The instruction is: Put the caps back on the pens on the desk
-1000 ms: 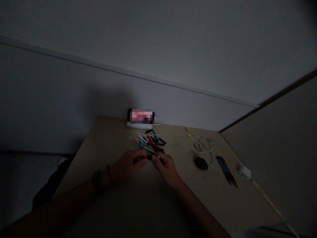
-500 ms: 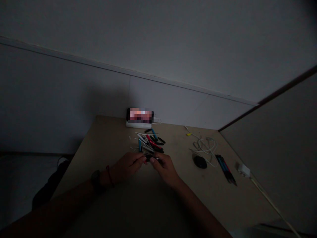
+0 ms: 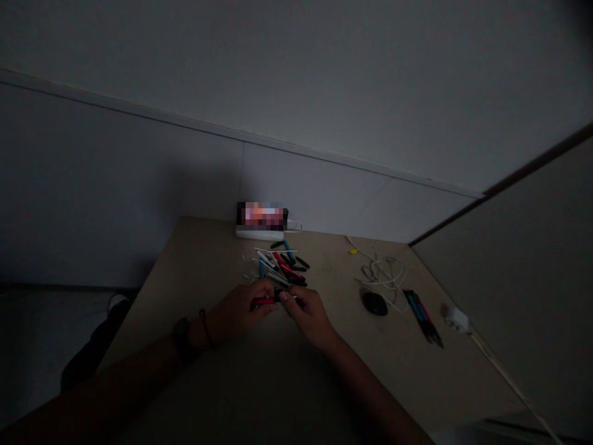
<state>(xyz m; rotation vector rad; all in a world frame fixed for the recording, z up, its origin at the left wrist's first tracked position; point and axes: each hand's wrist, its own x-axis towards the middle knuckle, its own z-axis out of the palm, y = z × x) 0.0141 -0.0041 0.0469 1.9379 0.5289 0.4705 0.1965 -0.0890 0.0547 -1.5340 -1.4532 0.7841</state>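
Between my hands is a red-and-black pen (image 3: 265,301), lying roughly level above the near edge of a pile of pen parts. My left hand (image 3: 241,304) has its fingers and thumb around the red barrel. My right hand (image 3: 309,313) is closed on the black end, its thumb pressed on top, and hides the pen's tip. Just beyond my fingers lie loose parts: a red barrel (image 3: 285,264), a blue barrel (image 3: 289,250), black caps (image 3: 302,262) and thin white refills (image 3: 278,250). In the dim light the smaller pieces are hard to make out.
A phone (image 3: 262,216) with a blurred screen leans on a white block (image 3: 259,235) by the wall. To the right are a coiled white cable (image 3: 384,272), a black mouse (image 3: 374,303), several pens in a row (image 3: 422,318) and a white plug adapter (image 3: 458,319).
My left hand's fingers have opened out and shifted slightly, so the red barrel now shows between them. My right hand keeps its place on the black end.
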